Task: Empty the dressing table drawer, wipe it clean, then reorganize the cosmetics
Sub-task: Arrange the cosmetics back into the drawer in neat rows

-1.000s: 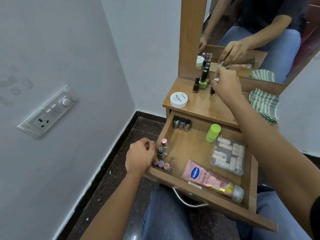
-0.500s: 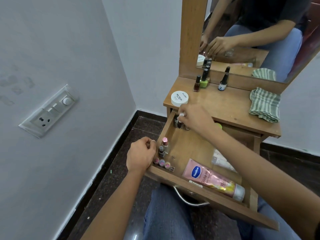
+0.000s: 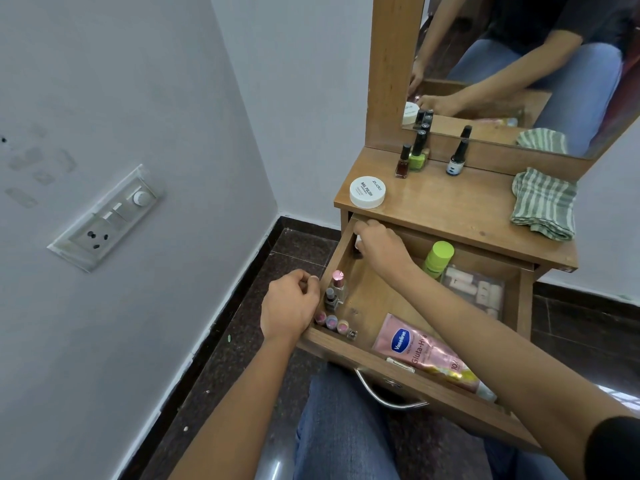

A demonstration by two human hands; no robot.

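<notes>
The wooden drawer (image 3: 372, 299) of the dressing table is pulled out over my lap. My right hand (image 3: 382, 247) reaches into its back left corner, fingers closed on a small white-topped item that I cannot make out. My left hand (image 3: 291, 306) is curled into a fist against the outside of the drawer's left wall. Inside lie a pink Vaseline tube (image 3: 415, 348), a green-capped bottle (image 3: 438, 256), a clear box of small tubes (image 3: 474, 289), upright lipsticks (image 3: 336, 284) and a row of tiny pots (image 3: 331, 322).
On the tabletop (image 3: 450, 206) stand a white nail polish remover jar (image 3: 367, 191), brown (image 3: 402, 162), green (image 3: 417, 155) and blue-labelled (image 3: 455, 161) bottles, and a folded striped cloth (image 3: 543, 204). A mirror (image 3: 519, 64) rises behind. A wall with a switchboard (image 3: 107, 216) is on the left.
My right hand came down from the tabletop by the mirror into the drawer's back left corner, leaving the blue-labelled bottle standing there. My left hand has stayed put.
</notes>
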